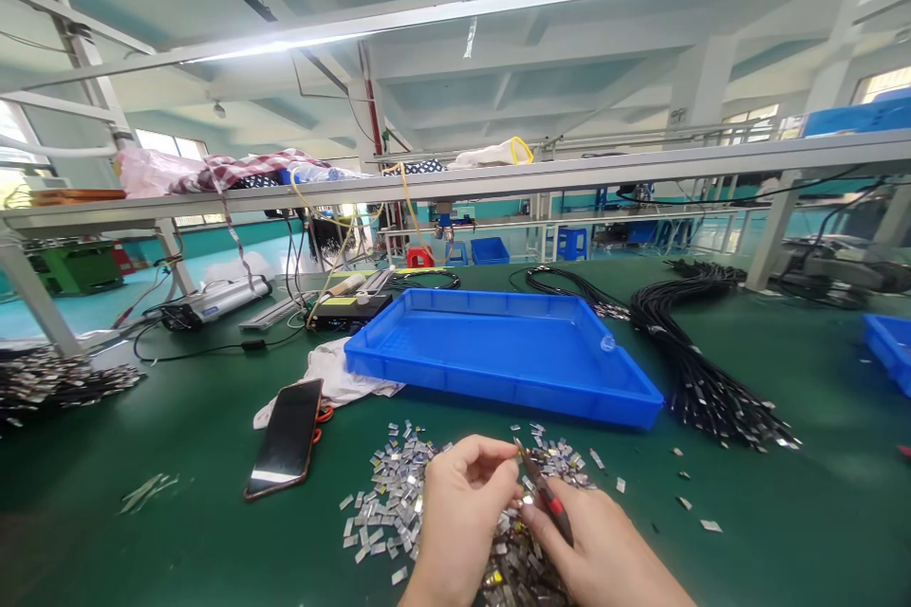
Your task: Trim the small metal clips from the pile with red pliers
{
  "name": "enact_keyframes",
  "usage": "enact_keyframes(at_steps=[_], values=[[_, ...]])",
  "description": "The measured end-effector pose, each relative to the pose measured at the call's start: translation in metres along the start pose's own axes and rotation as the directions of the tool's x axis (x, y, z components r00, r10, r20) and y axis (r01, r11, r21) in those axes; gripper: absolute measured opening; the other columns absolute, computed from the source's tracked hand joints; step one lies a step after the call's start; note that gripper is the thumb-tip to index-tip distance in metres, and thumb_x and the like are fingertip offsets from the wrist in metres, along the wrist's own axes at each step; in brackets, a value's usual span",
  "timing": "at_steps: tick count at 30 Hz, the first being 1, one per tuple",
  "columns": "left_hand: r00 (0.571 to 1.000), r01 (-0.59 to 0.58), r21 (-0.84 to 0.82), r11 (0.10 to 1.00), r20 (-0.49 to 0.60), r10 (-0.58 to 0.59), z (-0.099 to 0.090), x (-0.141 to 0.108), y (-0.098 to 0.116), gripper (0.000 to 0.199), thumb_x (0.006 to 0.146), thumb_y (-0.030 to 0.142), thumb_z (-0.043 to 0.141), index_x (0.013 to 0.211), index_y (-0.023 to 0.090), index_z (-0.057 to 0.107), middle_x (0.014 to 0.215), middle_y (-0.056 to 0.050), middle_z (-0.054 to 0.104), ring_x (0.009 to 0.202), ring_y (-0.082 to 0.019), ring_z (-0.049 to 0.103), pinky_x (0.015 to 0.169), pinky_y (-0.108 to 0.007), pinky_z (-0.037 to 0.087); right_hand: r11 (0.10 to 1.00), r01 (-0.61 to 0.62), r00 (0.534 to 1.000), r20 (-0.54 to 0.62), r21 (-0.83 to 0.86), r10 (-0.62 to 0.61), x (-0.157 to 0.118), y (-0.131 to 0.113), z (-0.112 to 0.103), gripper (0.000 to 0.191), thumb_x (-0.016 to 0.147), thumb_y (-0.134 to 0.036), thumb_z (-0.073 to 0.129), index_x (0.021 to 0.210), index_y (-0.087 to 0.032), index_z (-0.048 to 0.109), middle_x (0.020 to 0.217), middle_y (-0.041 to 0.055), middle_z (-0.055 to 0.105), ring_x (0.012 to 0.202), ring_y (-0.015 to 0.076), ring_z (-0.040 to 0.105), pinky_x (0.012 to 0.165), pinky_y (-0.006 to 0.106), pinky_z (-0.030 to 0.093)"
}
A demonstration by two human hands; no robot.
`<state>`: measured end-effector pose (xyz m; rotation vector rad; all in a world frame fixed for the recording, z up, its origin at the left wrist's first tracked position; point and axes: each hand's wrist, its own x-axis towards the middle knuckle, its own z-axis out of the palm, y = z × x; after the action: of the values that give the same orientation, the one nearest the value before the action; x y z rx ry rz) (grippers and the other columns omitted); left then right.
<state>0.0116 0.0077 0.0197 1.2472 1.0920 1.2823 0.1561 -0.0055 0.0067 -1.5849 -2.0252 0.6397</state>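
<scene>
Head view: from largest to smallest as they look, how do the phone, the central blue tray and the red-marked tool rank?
1. Central blue tray
2. Phone
3. Red-marked tool, partly hidden by the right hand

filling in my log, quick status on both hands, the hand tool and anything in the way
Right hand gripping hand tool. Left hand pinched near its tip, grip contents unclear. Metal pieces scattered below; blue tray beyond, apart from both hands.

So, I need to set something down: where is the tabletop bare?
The green tabletop looks bare on the near side of the phone, and between the black cables and the blue container at the right edge. Silvery pieces crowd it around the left hand and right hand.
</scene>
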Motion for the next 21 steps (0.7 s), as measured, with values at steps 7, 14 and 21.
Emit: enact_keyframes(at_steps=[7, 14, 21], values=[[1.0, -0.008, 0.011, 1.0, 0.015, 0.008, -0.0013, 0.0001, 0.0019, 0.012, 0.074, 0.021, 0.065, 0.081, 0.012, 0.069, 0.071, -0.004, 0.067, 0.063, -0.016, 0.061, 0.062, -0.027, 0.05, 1.0, 0.018, 0.999, 0.031, 0.004, -0.019, 0.0002, 0.0021, -0.0007, 0.03, 0.089, -0.039, 0.039, 0.077, -0.021, 0.06, 0.074, 0.0066, 0.069, 0.067, 0.0217, 0.061, 0.06, 0.028, 0.037], [1.0, -0.007, 0.035, 0.999, 0.006, 0.006, -0.002, 0.0009, 0.0018, 0.015, 0.073, 0.024, 0.065, 0.081, 0.012, 0.069, 0.069, -0.004, 0.066, 0.062, -0.016, 0.06, 0.061, -0.027, 0.049, 0.999, -0.011, 0.997, 0.076, -0.05, 0.015, 0.0022, 0.0066, 0.0027, 0.033, 0.09, -0.041, 0.034, 0.075, -0.02, 0.055, 0.076, 0.0092, 0.067, 0.069, 0.0234, 0.06, 0.061, 0.03, 0.037], [1.0, -0.009, 0.036, 0.999, 0.006, 0.009, -0.0004, 0.0021, 0.0019, 0.015, 0.072, 0.023, 0.065, 0.081, 0.011, 0.069, 0.068, -0.004, 0.066, 0.061, -0.016, 0.059, 0.06, -0.027, 0.049, 1.0, -0.015, 0.996, 0.09, -0.002, 0.015, 0.0041, 0.0058, 0.0015, 0.031, 0.089, -0.04, 0.035, 0.075, -0.021, 0.055, 0.076, 0.0082, 0.067, 0.069, 0.0238, 0.06, 0.061, 0.03, 0.036]])
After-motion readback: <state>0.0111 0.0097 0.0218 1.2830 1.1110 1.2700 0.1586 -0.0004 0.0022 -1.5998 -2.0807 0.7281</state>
